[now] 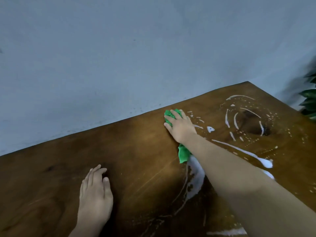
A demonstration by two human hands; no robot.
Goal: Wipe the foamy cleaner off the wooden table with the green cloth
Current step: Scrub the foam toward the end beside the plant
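Note:
My right hand [181, 127] presses flat on the green cloth [183, 153] near the far edge of the wooden table [133, 151]. The cloth shows beyond my fingertips and behind my wrist. White foamy cleaner [196, 178] lies in a thick smear under my right forearm. Thinner foam streaks and dots [246, 122] ring the right part of the top. My left hand [95, 192] rests palm down on the table at the lower left, holding nothing.
A grey wall [119, 48] runs right along the table's far edge. Dark green plant leaves [309, 100] stand past the table's right corner. More foam [227, 232] lies by the near edge.

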